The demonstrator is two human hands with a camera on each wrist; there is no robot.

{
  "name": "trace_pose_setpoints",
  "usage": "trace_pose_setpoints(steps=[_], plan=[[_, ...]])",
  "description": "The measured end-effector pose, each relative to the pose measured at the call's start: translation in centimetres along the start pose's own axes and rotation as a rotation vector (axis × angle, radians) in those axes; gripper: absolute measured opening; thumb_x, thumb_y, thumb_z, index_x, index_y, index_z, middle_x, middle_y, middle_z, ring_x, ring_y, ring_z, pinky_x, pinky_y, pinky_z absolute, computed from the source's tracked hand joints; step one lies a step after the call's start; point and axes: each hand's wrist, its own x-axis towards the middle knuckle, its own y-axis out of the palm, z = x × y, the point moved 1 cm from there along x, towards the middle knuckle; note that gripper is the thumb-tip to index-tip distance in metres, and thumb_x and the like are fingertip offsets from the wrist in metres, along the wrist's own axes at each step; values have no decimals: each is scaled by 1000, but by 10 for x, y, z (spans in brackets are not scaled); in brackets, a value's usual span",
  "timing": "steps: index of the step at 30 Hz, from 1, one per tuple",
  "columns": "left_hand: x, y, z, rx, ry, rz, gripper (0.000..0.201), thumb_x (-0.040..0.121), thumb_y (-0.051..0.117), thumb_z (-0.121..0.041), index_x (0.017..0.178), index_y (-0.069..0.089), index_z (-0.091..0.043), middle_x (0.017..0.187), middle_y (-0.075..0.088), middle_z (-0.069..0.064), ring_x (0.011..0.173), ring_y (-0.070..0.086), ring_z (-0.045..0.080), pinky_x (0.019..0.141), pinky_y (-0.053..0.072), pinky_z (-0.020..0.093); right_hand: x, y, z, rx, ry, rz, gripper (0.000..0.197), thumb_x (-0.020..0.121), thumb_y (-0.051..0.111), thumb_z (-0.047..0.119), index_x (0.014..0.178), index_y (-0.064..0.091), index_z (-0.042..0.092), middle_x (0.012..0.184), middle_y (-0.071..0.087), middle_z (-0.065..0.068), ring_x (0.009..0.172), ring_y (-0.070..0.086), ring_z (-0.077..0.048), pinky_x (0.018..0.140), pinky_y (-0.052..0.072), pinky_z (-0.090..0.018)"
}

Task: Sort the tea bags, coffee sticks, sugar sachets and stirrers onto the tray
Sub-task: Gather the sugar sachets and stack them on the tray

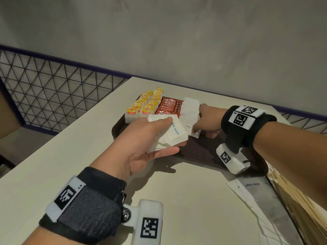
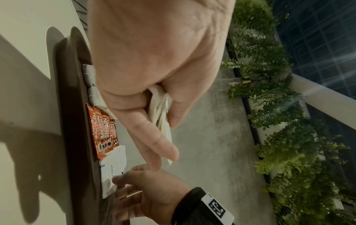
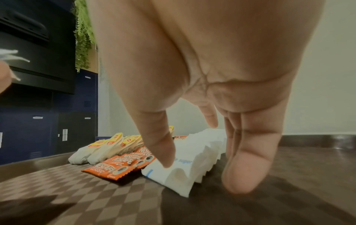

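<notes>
Over tray (image 1: 203, 152) | left hand (image 1: 141, 138) grip pinches sugar sachets (image 1: 169, 135) | right hand (image 1: 208, 119) fingers spread, thumb touching sachet row (image 1: 190, 112)

I seem to be in an office break area or café corner: a pale tabletop (image 1: 85, 156) carries a brown serving tray (image 1: 200, 152) of Lipton tea bags (image 1: 146, 103) and Nescafé sticks (image 1: 169, 106), with dark blue lockers (image 3: 75, 121), a fern wall (image 2: 289, 137) and wire-mesh railing (image 1: 53, 96) around.
</notes>
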Motion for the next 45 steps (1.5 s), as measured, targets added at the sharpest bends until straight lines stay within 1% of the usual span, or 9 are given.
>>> trace_pose_setpoints(steps=[4, 7, 12, 17, 20, 24, 28, 35, 45], plan=[[-5, 1, -2, 32, 47, -16, 31, 95, 74, -26, 125, 68, -24, 109, 80, 3, 96, 79, 25, 56, 61, 29, -20, -10, 0, -29, -115, -67, 47, 90, 70, 25, 131, 50, 13, 103, 68, -9, 78, 71, -23, 74, 65, -42], [-5, 2, -3, 51, 85, -56, 33, 92, 77, -27, 124, 69, -24, 107, 81, 0, 95, 79, 19, 57, 60, 28, -52, -18, 8, 329, -210, 0, 19, 93, 66, 14, 112, 67, 11, 92, 71, -9, 67, 64, -19, 58, 53, -30], [-7, 3, -3, 63, 117, -91, 39, 86, 82, -33, 122, 72, -24, 102, 81, -2, 81, 78, 10, 54, 56, 23, -99, -13, 18, 601, -401, 412, 46, 87, 77, 35, 115, 65, 1, 103, 70, -21, 81, 67, -29, 75, 55, -41], [-9, 6, -3, 74, 105, -87, 48, 84, 78, -52, 123, 69, -26, 102, 81, 2, 86, 80, 20, 57, 58, 25, -103, -4, 27, 464, -545, 27, 15, 89, 72, 6, 100, 63, 1, 93, 70, -23, 61, 60, -19, 57, 52, -39], [-12, 6, -8, 60, 88, -77, 54, 79, 74, -66, 117, 72, -27, 96, 82, 1, 88, 80, 22, 56, 57, 25, -105, -7, 31, 192, -681, -314, 12, 87, 66, 8, 83, 55, 10, 71, 60, -2, 55, 47, -8, 54, 44, -31], [-14, 7, -8, 20, 113, -50, 40, 87, 79, -42, 121, 72, -22, 105, 81, 5, 89, 80, 22, 53, 56, 23, -117, 0, 35, -154, -808, -306, 15, 82, 67, 16, 80, 53, 18, 70, 49, 10, 65, 45, -7, 54, 31, -19], [-8, 2, -5, 23, 117, -100, 41, 90, 76, -14, 130, 64, -18, 105, 80, 8, 84, 80, 22, 51, 55, 24, -116, -9, 32, 84, -643, -169, 24, 73, 70, 31, 94, 60, 24, 88, 59, 6, 70, 51, -8, 59, 39, -22], [-7, 4, -3, 19, 102, -88, 42, 90, 78, -19, 129, 62, -20, 102, 81, 8, 86, 80, 24, 50, 56, 25, -98, -16, 19, 376, -417, 46, 16, 86, 74, 1, 102, 70, 3, 86, 72, -18, 59, 59, -14, 51, 48, -28], [-9, 0, -13, -113, 49, -134, 25, 100, 63, -32, 118, 68, -16, 96, 82, 7, 84, 80, 24, 48, 58, 26, -26, -2, -16, 287, -111, 116, 22, 91, 71, 2, 112, 65, 3, 105, 76, -19, 75, 71, -21, 62, 57, -29]])
